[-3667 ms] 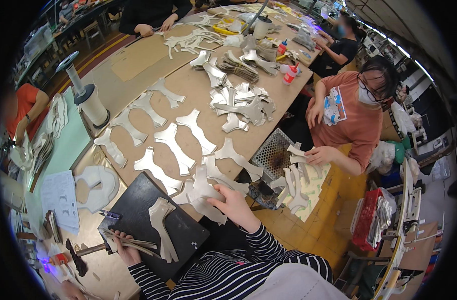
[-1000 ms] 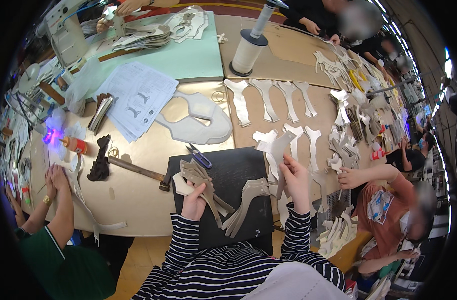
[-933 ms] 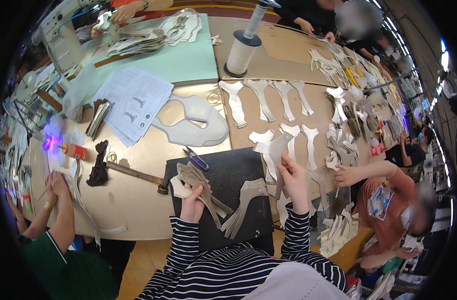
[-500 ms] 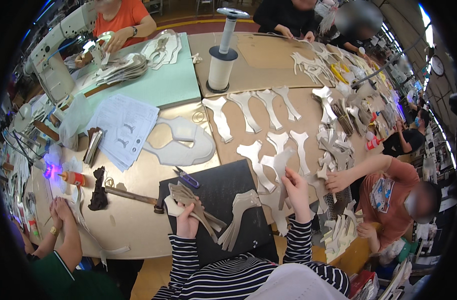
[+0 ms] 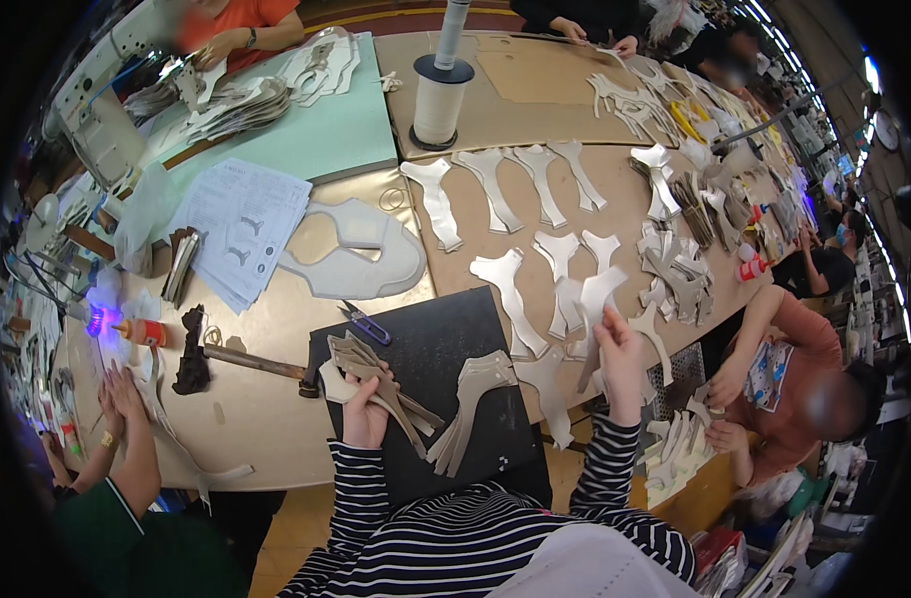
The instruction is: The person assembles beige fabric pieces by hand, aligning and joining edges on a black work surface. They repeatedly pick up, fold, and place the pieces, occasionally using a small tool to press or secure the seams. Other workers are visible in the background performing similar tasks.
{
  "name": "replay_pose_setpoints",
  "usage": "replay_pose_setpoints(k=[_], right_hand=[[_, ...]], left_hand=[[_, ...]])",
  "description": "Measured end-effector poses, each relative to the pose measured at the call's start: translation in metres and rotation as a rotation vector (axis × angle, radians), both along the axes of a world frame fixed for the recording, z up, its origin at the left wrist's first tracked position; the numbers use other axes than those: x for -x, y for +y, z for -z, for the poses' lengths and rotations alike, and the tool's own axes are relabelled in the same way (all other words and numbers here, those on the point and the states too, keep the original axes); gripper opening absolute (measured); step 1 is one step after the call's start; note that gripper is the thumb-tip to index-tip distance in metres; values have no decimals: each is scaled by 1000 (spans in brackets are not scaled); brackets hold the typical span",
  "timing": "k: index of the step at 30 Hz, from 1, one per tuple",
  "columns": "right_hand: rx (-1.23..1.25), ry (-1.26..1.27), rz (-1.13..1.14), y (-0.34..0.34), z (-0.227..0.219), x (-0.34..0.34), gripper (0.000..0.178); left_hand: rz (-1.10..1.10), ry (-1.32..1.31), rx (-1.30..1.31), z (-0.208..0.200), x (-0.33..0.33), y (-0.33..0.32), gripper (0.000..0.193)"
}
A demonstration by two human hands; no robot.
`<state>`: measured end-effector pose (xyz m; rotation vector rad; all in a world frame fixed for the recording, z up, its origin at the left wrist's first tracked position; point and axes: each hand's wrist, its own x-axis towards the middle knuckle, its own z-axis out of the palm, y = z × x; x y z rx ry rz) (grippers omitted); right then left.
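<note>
My left hand [image 5: 365, 417] grips a fanned stack of grey-beige cut pieces [image 5: 354, 355] above the left part of a black board [image 5: 441, 334]. Between the thumb and fingers of my right hand [image 5: 621, 357] is one pale, shiny Y-shaped piece [image 5: 602, 289], raised over the table to the right of the board. A second stack of curved grey pieces [image 5: 472, 397] lies on the board between my hands. Several shiny Y-shaped pieces [image 5: 497, 271] are laid out in rows beyond the board. One more pale piece [image 5: 547, 384] rests at the board's right side.
Purple thread snips [image 5: 367, 325] lie on the board's far edge, with a hammer [image 5: 261, 361] left of it. Further off are a large grey panel [image 5: 361, 264], printed sheets [image 5: 234, 224] and a thread cone [image 5: 440, 108]. A co-worker's hands [image 5: 727, 384] are close on my right.
My right hand has moved a little right and nearer with its piece. My left hand keeps its stack. The co-worker's arm at right has drawn back from the table. My view has shifted slightly.
</note>
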<state>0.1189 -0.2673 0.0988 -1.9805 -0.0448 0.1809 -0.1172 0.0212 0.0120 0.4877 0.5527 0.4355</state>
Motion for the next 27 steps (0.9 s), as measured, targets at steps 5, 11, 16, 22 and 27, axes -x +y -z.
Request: replay_pose_setpoints(k=[5,11,16,22,27], right_hand=[[-188,-192,-71,5,-14,-67,39],[-103,-229,12,41,38,-198,40],[49,-303,67,73,75,-317,40],[646,-335,49,102,112,-351,38],[760,-387,-4,106,123,-345,27]], left_hand=[[-8,20,8,0,-1,0,42],[-6,9,-1,2,0,0,43],[-19,16,-2,1,0,0,45],[-51,42,27,-1,-1,-1,45],[-37,-11,1,4,2,1,44]])
